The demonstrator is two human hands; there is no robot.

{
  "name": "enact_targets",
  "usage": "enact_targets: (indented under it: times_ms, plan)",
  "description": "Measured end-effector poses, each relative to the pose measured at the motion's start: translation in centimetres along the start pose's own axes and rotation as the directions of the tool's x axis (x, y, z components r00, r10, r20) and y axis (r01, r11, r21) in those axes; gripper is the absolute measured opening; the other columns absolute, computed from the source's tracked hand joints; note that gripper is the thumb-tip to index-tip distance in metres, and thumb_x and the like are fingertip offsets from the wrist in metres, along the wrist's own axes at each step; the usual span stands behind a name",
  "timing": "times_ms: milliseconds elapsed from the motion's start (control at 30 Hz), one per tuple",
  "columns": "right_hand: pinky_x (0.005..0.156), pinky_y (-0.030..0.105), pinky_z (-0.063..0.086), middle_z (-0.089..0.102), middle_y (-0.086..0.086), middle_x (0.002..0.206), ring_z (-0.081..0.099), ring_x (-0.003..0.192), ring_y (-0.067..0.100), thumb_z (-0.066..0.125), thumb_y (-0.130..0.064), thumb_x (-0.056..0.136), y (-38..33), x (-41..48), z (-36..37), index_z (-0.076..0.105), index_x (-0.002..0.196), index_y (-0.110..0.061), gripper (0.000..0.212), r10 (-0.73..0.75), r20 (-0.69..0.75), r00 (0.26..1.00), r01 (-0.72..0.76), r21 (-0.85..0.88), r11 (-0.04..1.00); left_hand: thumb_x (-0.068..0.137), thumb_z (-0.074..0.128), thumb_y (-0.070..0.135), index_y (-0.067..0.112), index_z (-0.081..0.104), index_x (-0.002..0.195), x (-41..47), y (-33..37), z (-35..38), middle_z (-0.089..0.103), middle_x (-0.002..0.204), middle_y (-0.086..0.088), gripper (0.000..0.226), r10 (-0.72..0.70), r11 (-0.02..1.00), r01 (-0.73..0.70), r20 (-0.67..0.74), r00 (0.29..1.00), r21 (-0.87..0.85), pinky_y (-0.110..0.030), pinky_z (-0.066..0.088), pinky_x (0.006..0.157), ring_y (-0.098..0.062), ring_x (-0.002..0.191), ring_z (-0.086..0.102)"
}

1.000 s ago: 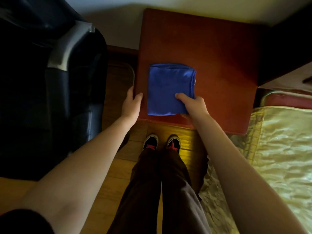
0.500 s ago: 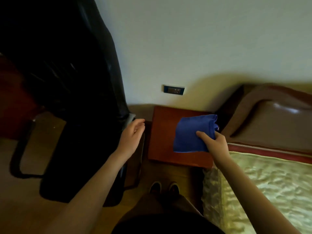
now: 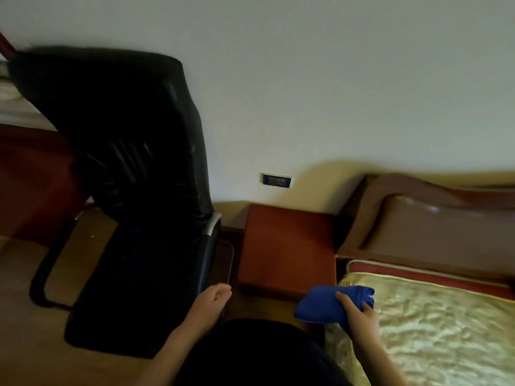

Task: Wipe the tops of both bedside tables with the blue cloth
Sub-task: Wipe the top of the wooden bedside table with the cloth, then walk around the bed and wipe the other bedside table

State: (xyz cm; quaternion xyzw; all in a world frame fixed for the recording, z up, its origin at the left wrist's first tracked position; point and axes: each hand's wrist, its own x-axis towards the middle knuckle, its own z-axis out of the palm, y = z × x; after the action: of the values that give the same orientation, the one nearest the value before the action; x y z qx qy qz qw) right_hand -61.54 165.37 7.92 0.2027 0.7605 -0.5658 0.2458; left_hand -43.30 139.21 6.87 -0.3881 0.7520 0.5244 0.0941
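Note:
A reddish-brown bedside table (image 3: 287,246) stands against the wall between a black chair and the bed, its top bare. My right hand (image 3: 361,316) grips the bunched blue cloth (image 3: 320,305), held in the air off the table, over its front right corner and the bed's edge. My left hand (image 3: 211,302) hovers with loosely curled fingers and holds nothing, left of the table's front edge. Only one bedside table is in view.
A black office chair (image 3: 133,190) stands close to the table's left side. The bed with a shiny gold cover (image 3: 434,330) and brown headboard (image 3: 432,227) fills the right. A wall socket (image 3: 276,180) sits above the table. Wooden floor lies at the lower left.
The cloth has left the table top, lifted by my right hand and drawn back toward me. My head has risen and pulled away, so the table looks smaller. My left hand has come off the table's edge.

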Motion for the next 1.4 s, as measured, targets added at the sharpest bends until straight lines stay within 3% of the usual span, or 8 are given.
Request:
enact_targets:
  times_ms: [133,300,533,633,733,900,1167,1400]
  plan:
    - [0.078,0.04,0.053,0.07,0.012,0.087,0.067,0.082,0.028,0.072,-0.015,0.083,1.6,-1.7,0.1,0.065,0.103,0.0,0.026,0.045,-0.07,0.997,-0.038,0.091,0.995,0.099,0.048,0.033,0.037,0.058,0.104,1.4,-0.3,-1.8,0.061,0.118,0.005,0.011,0.011,0.998,-0.015,0.069,0.998,0.058,-0.022,0.04,0.091,-0.01,0.113,0.056]
    - [0.06,0.026,0.05,0.07,0.002,0.085,0.067,0.078,0.016,0.068,-0.015,0.088,0.4,-6.2,1.0,0.063,0.087,-0.016,0.005,0.004,-0.181,0.983,0.041,0.242,0.969,0.099,0.045,0.037,0.034,0.061,0.111,5.8,2.8,-3.7,0.061,0.121,0.008,0.02,0.15,0.967,-0.192,0.233,0.961,0.169,-0.025,0.042,0.097,-0.01,0.118,0.055]
    - [0.06,0.024,0.054,0.074,0.007,0.089,0.071,0.082,0.02,0.069,-0.015,0.086,3.1,-14.5,1.6,0.067,0.092,-0.011,0.008,0.116,-0.467,0.877,0.133,0.467,0.874,0.101,0.041,0.035,0.032,0.06,0.117,9.3,10.1,-1.3,0.062,0.119,0.01,0.025,0.349,0.771,-0.585,0.603,0.717,0.25,-0.019,0.042,0.089,-0.006,0.114,0.056]
    - [0.068,0.031,0.054,0.075,0.011,0.092,0.071,0.087,0.024,0.069,-0.016,0.086,6.4,-19.0,1.7,0.069,0.096,-0.009,0.013,0.205,-0.579,0.789,0.177,0.534,0.827,0.101,0.042,0.034,0.026,0.062,0.12,8.1,11.2,1.0,0.063,0.116,0.009,0.029,0.37,0.677,-0.699,0.713,0.595,0.232,-0.016,0.041,0.082,-0.007,0.111,0.057]
    - [0.06,0.022,0.052,0.073,0.006,0.088,0.069,0.083,0.019,0.069,-0.014,0.086,10.4,-24.2,2.6,0.068,0.09,-0.011,0.005,0.315,-0.665,0.677,0.211,0.586,0.782,0.1,0.043,0.033,0.023,0.062,0.12,5.8,10.0,3.9,0.063,0.115,0.007,0.029,0.333,0.582,-0.785,0.819,0.467,0.212,-0.016,0.041,0.076,-0.008,0.106,0.057]
    - [0.068,0.031,0.054,0.073,0.009,0.095,0.069,0.088,0.023,0.07,-0.013,0.086,18.7,-33.1,6.7,0.068,0.091,-0.012,0.006,0.533,-0.704,0.468,0.264,0.688,0.677,0.1,0.044,0.033,0.026,0.061,0.118,0.2,4.5,8.0,0.061,0.11,0.01,0.025,0.105,0.418,-0.896,0.972,0.212,0.151,-0.011,0.039,0.071,-0.004,0.1,0.057]
    - [0.067,0.034,0.052,0.07,0.014,0.104,0.067,0.091,0.027,0.072,-0.015,0.085,29.7,-46.2,18.0,0.064,0.114,-0.002,0.033,0.843,-0.525,0.116,0.461,0.78,0.423,0.099,0.047,0.034,0.03,0.061,0.116,-11.2,-3.7,11.2,0.063,0.11,0.013,0.022,-0.184,0.21,-0.973,0.974,-0.131,-0.092,-0.012,0.041,0.075,0.003,0.099,0.056]
    - [0.08,0.04,0.048,0.064,0.015,0.116,0.063,0.097,0.031,0.071,-0.012,0.085,36.4,-57.7,29.5,0.058,0.124,-0.003,0.043,0.951,-0.294,-0.095,0.681,0.677,0.278,0.099,0.047,0.032,0.036,0.058,0.107,-25.0,-13.6,10.1,0.064,0.106,0.013,0.014,-0.364,0.18,-0.938,0.865,-0.344,-0.297,-0.025,0.049,0.085,-0.003,0.1,0.06]
